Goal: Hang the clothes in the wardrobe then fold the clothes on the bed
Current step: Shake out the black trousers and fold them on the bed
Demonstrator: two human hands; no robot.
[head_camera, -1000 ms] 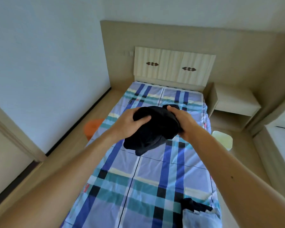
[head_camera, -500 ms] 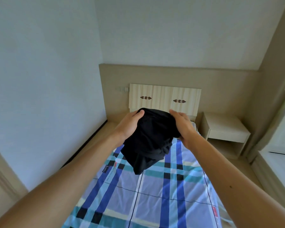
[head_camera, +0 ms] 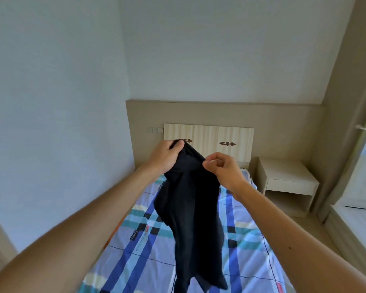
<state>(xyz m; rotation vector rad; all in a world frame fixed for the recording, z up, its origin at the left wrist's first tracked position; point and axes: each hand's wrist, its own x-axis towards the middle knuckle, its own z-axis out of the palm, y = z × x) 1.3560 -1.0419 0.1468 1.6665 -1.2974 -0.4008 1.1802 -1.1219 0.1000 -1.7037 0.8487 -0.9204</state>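
1. My forearms reach forward over the bed (head_camera: 247, 250), with its checked blue sheet spread beneath them
2. The black garment (head_camera: 190, 208) hangs in the air above that sheet, its loose lower end dangling down to the bottom of my view
3. My left hand (head_camera: 167, 154) grips the garment's top edge, thumb curled over the cloth
4. My right hand (head_camera: 222, 170) pinches the same edge just beside it, between thumb and fingertip
5. Beyond stand the pale headboard (head_camera: 209, 134) and, to its right, a nightstand (head_camera: 287, 178)
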